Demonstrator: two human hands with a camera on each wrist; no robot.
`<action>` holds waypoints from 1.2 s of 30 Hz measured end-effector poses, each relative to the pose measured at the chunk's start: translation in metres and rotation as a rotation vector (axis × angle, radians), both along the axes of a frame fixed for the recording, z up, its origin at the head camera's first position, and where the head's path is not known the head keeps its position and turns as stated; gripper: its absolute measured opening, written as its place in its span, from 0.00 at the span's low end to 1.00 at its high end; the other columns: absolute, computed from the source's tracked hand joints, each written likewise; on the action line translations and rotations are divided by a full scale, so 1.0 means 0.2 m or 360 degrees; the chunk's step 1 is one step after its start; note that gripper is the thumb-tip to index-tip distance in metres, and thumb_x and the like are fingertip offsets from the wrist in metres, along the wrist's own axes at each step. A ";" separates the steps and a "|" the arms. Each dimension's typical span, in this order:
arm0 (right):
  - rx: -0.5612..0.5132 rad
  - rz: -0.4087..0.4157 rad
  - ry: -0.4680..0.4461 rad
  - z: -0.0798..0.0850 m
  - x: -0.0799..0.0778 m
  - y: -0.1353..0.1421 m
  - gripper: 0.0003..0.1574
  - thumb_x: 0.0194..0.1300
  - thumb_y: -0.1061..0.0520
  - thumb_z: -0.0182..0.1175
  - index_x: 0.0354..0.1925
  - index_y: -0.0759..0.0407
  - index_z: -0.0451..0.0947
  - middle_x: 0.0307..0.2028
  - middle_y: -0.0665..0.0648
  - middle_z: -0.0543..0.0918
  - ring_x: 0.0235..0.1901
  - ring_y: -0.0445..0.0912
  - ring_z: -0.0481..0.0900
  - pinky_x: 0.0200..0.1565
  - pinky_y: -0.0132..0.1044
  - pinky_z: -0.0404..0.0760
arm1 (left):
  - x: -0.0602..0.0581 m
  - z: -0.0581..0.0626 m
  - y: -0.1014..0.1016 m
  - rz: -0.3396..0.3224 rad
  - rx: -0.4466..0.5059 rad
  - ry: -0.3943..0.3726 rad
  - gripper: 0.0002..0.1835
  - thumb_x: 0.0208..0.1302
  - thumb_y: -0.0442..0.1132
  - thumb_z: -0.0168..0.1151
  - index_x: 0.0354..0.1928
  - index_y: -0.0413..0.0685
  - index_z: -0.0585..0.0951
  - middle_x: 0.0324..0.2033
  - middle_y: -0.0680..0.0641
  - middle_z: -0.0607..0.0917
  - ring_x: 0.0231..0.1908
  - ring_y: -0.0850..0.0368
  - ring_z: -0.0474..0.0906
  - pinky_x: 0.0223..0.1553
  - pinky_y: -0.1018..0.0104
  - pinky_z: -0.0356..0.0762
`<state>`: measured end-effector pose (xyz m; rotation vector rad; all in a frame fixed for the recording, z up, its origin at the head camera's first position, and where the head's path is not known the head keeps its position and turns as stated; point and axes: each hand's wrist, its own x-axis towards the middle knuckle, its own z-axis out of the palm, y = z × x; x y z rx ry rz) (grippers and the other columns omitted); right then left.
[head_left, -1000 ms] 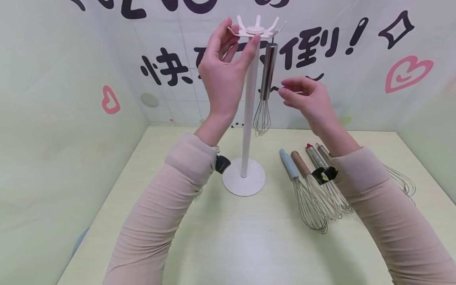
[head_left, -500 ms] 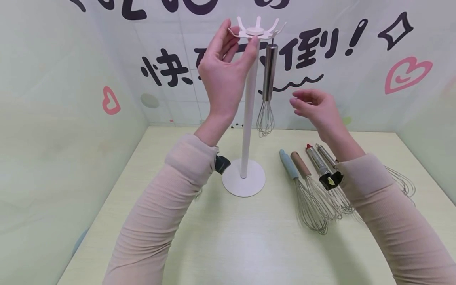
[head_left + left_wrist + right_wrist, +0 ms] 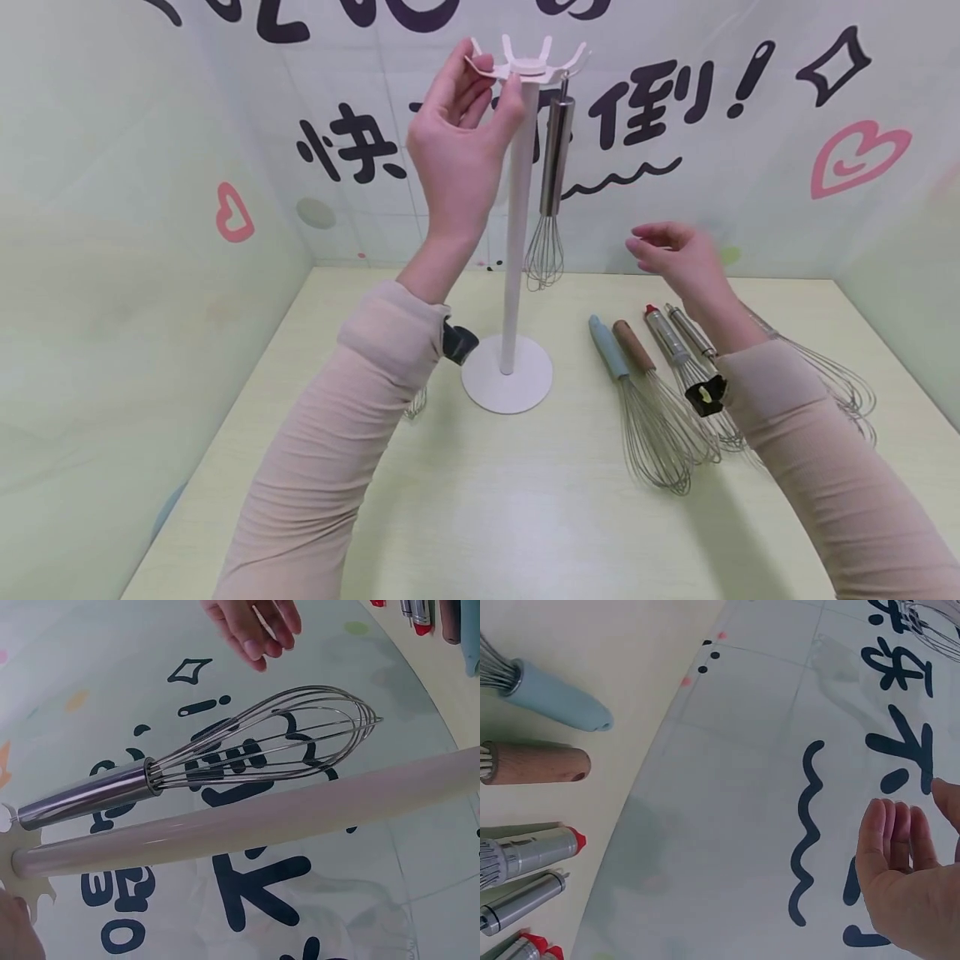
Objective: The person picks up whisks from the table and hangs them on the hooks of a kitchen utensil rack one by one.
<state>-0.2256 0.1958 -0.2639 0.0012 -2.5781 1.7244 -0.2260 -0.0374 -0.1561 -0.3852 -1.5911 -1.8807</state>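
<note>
Pinches the white rack (image 3: 529, 67) at its top with curled left fingers (image 3: 447, 87); holds nothing in loosely bent right fingers (image 3: 873, 840). Has a steel whisk (image 3: 557, 154) hanging from it, just beside the pole (image 3: 513, 250), and more whisks (image 3: 608, 348) lying on the worktop (image 3: 517, 517), partly blocked by the right sleeve (image 3: 832, 475).

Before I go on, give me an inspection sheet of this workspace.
Surface: pale table, with arm shadows across it.
Job's things: white stand upright; metal whisk hanging from its top, beside the pole; blue-handled whisk and brown-handled whisk lying right of it, with more partly behind the right sleeve.
Clutter: wire loops beside the left sleeve; the rest is hidden.
Hands: left hand grips the stand's top; right hand holds nothing.
Cables: nothing seen.
Surroundings: black-lettered backdrop behind.
</note>
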 end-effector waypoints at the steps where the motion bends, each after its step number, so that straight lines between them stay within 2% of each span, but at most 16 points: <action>1: 0.0043 -0.0003 -0.0021 -0.01 0.00 0.01 0.31 0.67 0.46 0.58 0.61 0.63 0.69 0.37 0.38 0.75 0.38 0.29 0.76 0.45 0.18 0.79 | 0.00 0.00 0.00 -0.0011 0.0006 0.0002 0.32 0.55 0.30 0.65 0.63 0.33 0.69 0.52 0.37 0.81 0.51 0.57 0.80 0.55 0.80 0.76; 5: 0.0159 0.0007 -0.0078 -0.06 0.00 0.02 0.32 0.67 0.45 0.57 0.61 0.62 0.70 0.39 0.41 0.75 0.37 0.30 0.76 0.43 0.17 0.79 | -0.01 0.01 -0.02 -0.0064 0.0038 0.0007 0.31 0.55 0.28 0.63 0.63 0.32 0.69 0.52 0.35 0.81 0.51 0.55 0.80 0.55 0.80 0.76; 11: 0.0220 0.0064 -0.0133 -0.14 0.00 0.04 0.31 0.68 0.46 0.56 0.61 0.64 0.69 0.39 0.42 0.75 0.34 0.30 0.76 0.38 0.17 0.78 | -0.03 0.01 -0.05 -0.0154 0.0066 -0.0014 0.30 0.56 0.27 0.62 0.63 0.31 0.69 0.54 0.35 0.80 0.53 0.55 0.80 0.56 0.79 0.76; 16: 0.0319 0.0094 -0.0182 -0.20 0.00 0.03 0.30 0.68 0.47 0.56 0.61 0.64 0.70 0.45 0.53 0.76 0.33 0.31 0.75 0.34 0.20 0.78 | -0.05 0.01 -0.08 -0.0193 0.0070 -0.0032 0.30 0.57 0.27 0.61 0.63 0.32 0.69 0.53 0.36 0.80 0.52 0.55 0.80 0.56 0.78 0.76; 19: 0.0371 0.0112 -0.0203 -0.23 0.01 0.02 0.29 0.69 0.48 0.55 0.61 0.64 0.70 0.50 0.59 0.76 0.35 0.33 0.75 0.38 0.21 0.78 | -0.05 0.01 -0.09 -0.0205 0.0076 -0.0041 0.29 0.58 0.27 0.61 0.63 0.32 0.69 0.53 0.36 0.80 0.52 0.56 0.80 0.56 0.78 0.76; 22: 0.0405 0.0138 -0.0239 -0.25 0.01 0.02 0.28 0.70 0.49 0.53 0.61 0.65 0.70 0.54 0.63 0.76 0.40 0.39 0.78 0.44 0.25 0.78 | -0.06 0.00 -0.09 -0.0215 0.0071 -0.0047 0.29 0.58 0.27 0.61 0.64 0.33 0.69 0.53 0.36 0.80 0.52 0.56 0.80 0.56 0.78 0.76; 26: 0.0419 0.0165 -0.0288 -0.29 0.03 0.02 0.28 0.71 0.50 0.52 0.62 0.65 0.69 0.56 0.66 0.74 0.49 0.53 0.78 0.52 0.37 0.79 | -0.07 0.00 -0.10 -0.0227 0.0066 -0.0054 0.30 0.58 0.27 0.60 0.64 0.33 0.69 0.54 0.36 0.80 0.52 0.57 0.79 0.56 0.78 0.76; 28: 0.0393 0.0172 -0.0311 -0.31 0.03 0.02 0.28 0.71 0.51 0.52 0.62 0.66 0.68 0.57 0.67 0.74 0.53 0.57 0.77 0.56 0.43 0.78 | -0.07 0.00 -0.10 -0.0227 0.0064 -0.0056 0.30 0.58 0.28 0.60 0.64 0.34 0.69 0.55 0.36 0.80 0.52 0.57 0.79 0.56 0.78 0.76; 33: 0.0361 0.0186 -0.0387 -0.35 0.03 0.02 0.28 0.71 0.52 0.52 0.63 0.67 0.67 0.59 0.69 0.73 0.57 0.59 0.73 0.61 0.50 0.75 | -0.07 0.00 -0.10 -0.0218 0.0065 -0.0065 0.29 0.58 0.28 0.60 0.64 0.34 0.69 0.54 0.37 0.80 0.52 0.57 0.79 0.56 0.79 0.76; 36: 0.0416 0.0204 -0.0419 -0.37 0.04 0.03 0.28 0.71 0.51 0.51 0.63 0.66 0.66 0.61 0.68 0.72 0.57 0.59 0.73 0.61 0.52 0.74 | -0.07 0.00 -0.10 -0.0216 0.0072 -0.0066 0.29 0.58 0.28 0.60 0.64 0.34 0.69 0.53 0.37 0.81 0.51 0.57 0.79 0.56 0.79 0.76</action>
